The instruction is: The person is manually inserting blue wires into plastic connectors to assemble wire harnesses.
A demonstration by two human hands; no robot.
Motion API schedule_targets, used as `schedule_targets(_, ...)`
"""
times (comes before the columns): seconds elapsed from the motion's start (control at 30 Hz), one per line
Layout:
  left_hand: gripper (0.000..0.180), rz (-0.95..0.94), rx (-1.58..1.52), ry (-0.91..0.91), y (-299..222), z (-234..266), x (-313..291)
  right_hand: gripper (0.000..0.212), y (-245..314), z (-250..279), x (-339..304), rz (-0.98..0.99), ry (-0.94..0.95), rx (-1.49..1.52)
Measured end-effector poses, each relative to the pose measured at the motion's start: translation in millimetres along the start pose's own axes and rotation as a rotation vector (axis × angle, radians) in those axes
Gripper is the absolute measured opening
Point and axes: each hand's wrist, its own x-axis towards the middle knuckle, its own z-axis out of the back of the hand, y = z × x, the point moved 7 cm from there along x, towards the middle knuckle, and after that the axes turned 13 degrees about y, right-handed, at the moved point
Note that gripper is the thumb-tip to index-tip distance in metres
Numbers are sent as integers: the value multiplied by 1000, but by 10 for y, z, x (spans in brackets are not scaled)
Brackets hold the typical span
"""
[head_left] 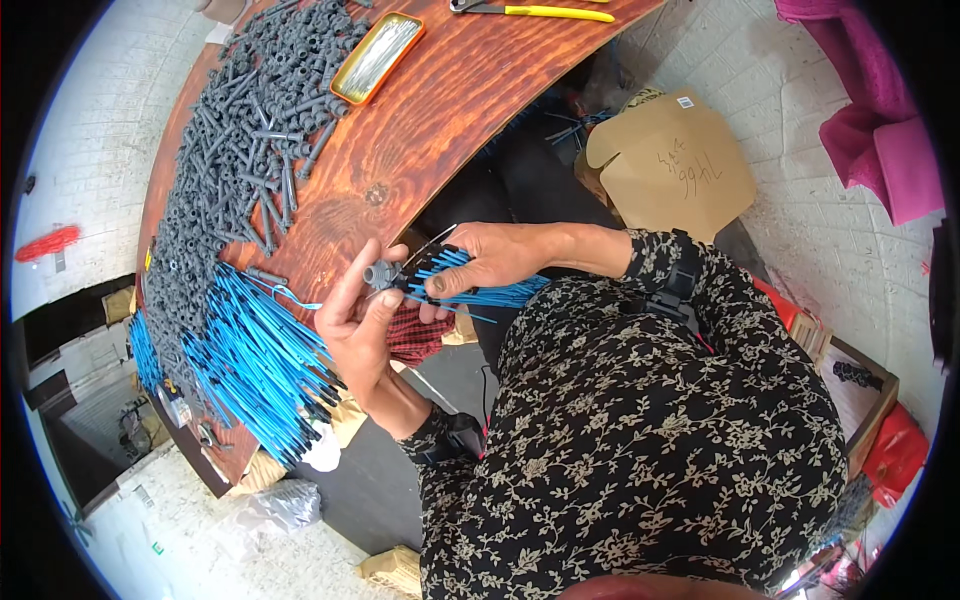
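Note:
Between the thumb and fingers of my left hand (362, 335) is a grey plastic fitting (381, 274) with a ringed round end. My right hand (482, 262) is closed round a bundle of thin blue rods (505, 294) with black tips. The black tips point toward the fitting, close to my left fingers. A thin dark strip (438, 242) sticks out by my right thumb and forefinger; whether it is a rod or a wire I cannot tell. Both hands are held over my lap, just off the table's edge.
The brown wooden table (430, 110) bears a big heap of grey plastic fittings (235, 130) and a pile of blue rods (255, 360). An orange-rimmed tin (378, 58) of thin metal pins and yellow-handled pliers (540, 12) lie farther off. A cardboard box (680, 165) stands at the right.

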Motion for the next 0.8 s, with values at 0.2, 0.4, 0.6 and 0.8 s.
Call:
schedule_targets(0.2,49,-28,5,-70,-39,-23,69,41,-29,44,59,37,-44,48)
schedule_targets(0.4,49,-20,-48,-41,23,38,86,41,-96,82,79,8,-51,141)
schedule_targets(0.6,45,31,1,-47,-26,-4,94,41,-67,92,97,-8,5,147)
schedule_targets(0.8,44,19,-24,3,56,35,152,46,-150,179,123,-15,51,167)
